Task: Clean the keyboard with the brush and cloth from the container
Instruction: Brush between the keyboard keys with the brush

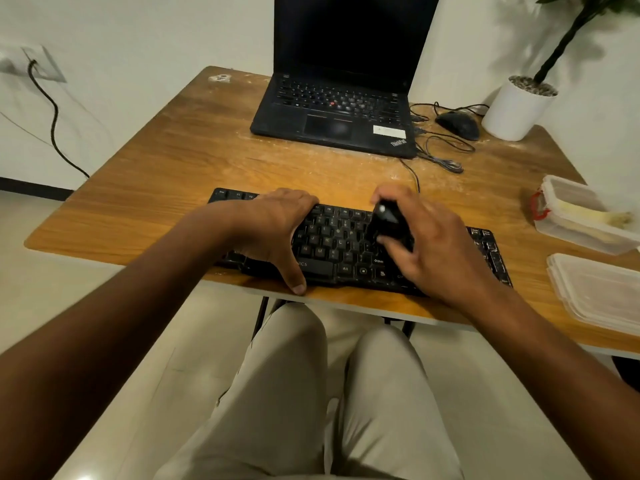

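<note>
A black keyboard (341,244) lies along the front edge of the wooden table (194,157). My left hand (277,226) lies over its left half, fingers at the far edge and thumb hooked over the near edge. My right hand (433,244) grips a black brush (389,223) held down against the keys right of centre; the brush is blurred. An open clear container (585,233) at the right edge holds a pale yellowish cloth (588,214).
The container's lid (602,292) lies near the right front corner. A black laptop (346,98) stands open at the back, with a mouse (457,124), loose cables (440,150) and a white plant pot (517,109) to its right. My legs are under the table.
</note>
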`<move>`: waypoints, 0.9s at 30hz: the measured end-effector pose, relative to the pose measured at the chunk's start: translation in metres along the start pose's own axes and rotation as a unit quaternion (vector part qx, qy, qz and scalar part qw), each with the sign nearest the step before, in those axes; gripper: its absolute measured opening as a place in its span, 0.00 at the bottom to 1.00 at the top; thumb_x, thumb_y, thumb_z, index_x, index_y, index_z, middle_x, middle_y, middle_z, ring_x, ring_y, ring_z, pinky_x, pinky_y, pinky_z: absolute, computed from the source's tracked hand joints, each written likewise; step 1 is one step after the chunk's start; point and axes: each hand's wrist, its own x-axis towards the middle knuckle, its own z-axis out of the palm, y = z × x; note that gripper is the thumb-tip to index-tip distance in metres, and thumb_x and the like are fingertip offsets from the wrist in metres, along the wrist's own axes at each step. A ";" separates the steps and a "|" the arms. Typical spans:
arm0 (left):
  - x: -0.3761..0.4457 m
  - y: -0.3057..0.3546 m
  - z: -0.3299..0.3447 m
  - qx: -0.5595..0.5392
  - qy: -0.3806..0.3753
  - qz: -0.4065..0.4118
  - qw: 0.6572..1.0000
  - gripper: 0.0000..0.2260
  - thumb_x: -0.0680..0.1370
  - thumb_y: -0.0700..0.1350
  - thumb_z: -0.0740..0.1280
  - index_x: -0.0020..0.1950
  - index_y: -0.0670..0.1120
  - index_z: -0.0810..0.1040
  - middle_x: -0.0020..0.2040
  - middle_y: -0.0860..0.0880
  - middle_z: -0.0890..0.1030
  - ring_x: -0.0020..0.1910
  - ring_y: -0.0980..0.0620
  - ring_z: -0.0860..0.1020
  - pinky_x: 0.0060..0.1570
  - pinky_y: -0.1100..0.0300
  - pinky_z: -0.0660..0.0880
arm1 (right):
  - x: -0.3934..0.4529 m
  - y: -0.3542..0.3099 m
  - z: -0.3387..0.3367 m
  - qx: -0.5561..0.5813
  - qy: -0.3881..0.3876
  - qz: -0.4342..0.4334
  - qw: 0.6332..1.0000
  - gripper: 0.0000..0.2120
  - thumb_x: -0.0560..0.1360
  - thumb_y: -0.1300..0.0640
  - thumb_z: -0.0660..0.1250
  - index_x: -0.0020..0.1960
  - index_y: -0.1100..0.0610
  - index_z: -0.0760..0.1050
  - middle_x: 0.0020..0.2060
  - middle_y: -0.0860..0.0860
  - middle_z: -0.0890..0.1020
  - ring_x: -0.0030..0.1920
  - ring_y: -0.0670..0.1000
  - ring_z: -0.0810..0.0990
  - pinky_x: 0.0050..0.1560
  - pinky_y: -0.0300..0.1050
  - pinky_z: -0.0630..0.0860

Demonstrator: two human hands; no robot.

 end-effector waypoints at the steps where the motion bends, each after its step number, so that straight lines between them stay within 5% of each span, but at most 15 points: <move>1: 0.001 -0.001 0.000 0.002 0.002 0.000 1.000 0.58 0.60 0.58 0.85 0.82 0.51 0.54 0.79 0.51 0.62 0.77 0.49 0.60 0.77 0.48 0.60 | -0.008 -0.007 -0.004 -0.002 -0.009 -0.008 1.000 0.29 0.73 0.63 0.76 0.68 0.50 0.68 0.54 0.49 0.80 0.48 0.47 0.75 0.48 0.45 0.75; 6: 0.000 -0.001 0.000 0.008 0.002 -0.001 1.000 0.60 0.60 0.58 0.85 0.83 0.51 0.53 0.80 0.51 0.61 0.78 0.48 0.58 0.78 0.47 0.59 | -0.025 -0.041 -0.035 0.058 -0.130 0.042 0.989 0.30 0.74 0.58 0.76 0.67 0.38 0.64 0.50 0.46 0.81 0.40 0.45 0.78 0.37 0.38 0.77; 8: -0.001 0.000 0.000 0.007 0.004 -0.001 1.000 0.60 0.60 0.58 0.85 0.82 0.51 0.53 0.79 0.51 0.61 0.78 0.49 0.59 0.78 0.48 0.59 | -0.016 -0.043 -0.047 0.153 -0.184 0.115 0.964 0.31 0.74 0.58 0.77 0.64 0.35 0.65 0.49 0.45 0.82 0.39 0.49 0.82 0.36 0.45 0.82; 10: -0.001 0.000 0.000 0.004 0.005 0.000 1.000 0.60 0.60 0.58 0.85 0.82 0.51 0.53 0.80 0.51 0.61 0.78 0.49 0.59 0.78 0.48 0.59 | 0.001 -0.040 -0.052 0.226 -0.175 0.150 0.946 0.32 0.71 0.61 0.79 0.64 0.37 0.68 0.51 0.44 0.82 0.44 0.52 0.84 0.39 0.55 0.83; 12: -0.001 -0.001 0.000 0.002 0.003 0.000 1.000 0.60 0.60 0.57 0.85 0.83 0.51 0.52 0.80 0.51 0.60 0.78 0.49 0.58 0.79 0.47 0.59 | 0.021 -0.030 -0.047 0.253 -0.123 0.168 0.945 0.33 0.69 0.63 0.80 0.63 0.39 0.69 0.53 0.44 0.80 0.48 0.51 0.83 0.41 0.54 0.85; 16: -0.001 0.000 -0.001 -0.001 0.005 0.001 1.000 0.59 0.60 0.57 0.85 0.82 0.52 0.53 0.79 0.52 0.61 0.78 0.49 0.59 0.78 0.48 0.60 | 0.052 -0.016 -0.010 0.146 -0.022 0.136 0.980 0.32 0.72 0.62 0.78 0.68 0.43 0.67 0.51 0.42 0.78 0.47 0.46 0.80 0.41 0.43 0.84; 18: -0.001 0.000 -0.001 -0.002 0.004 0.000 1.000 0.60 0.60 0.57 0.85 0.82 0.52 0.53 0.79 0.51 0.61 0.78 0.49 0.58 0.78 0.48 0.59 | 0.054 -0.012 0.011 0.066 -0.002 0.073 0.995 0.32 0.73 0.62 0.76 0.70 0.47 0.66 0.53 0.46 0.78 0.49 0.49 0.79 0.45 0.47 0.82; 21: 0.000 -0.002 0.000 -0.001 0.005 0.000 1.000 0.60 0.60 0.58 0.85 0.83 0.52 0.52 0.80 0.51 0.60 0.79 0.49 0.58 0.79 0.47 0.59 | 0.044 -0.011 0.027 0.009 -0.008 0.009 1.000 0.30 0.73 0.64 0.75 0.70 0.50 0.67 0.55 0.49 0.80 0.52 0.52 0.78 0.52 0.49 0.78; 27: 0.002 0.000 0.000 0.007 0.010 0.001 1.000 0.58 0.60 0.58 0.85 0.82 0.52 0.55 0.78 0.52 0.63 0.77 0.49 0.60 0.77 0.48 0.60 | 0.000 -0.042 0.004 0.025 -0.064 -0.008 0.998 0.30 0.74 0.62 0.75 0.69 0.46 0.66 0.54 0.47 0.79 0.50 0.46 0.74 0.47 0.40 0.72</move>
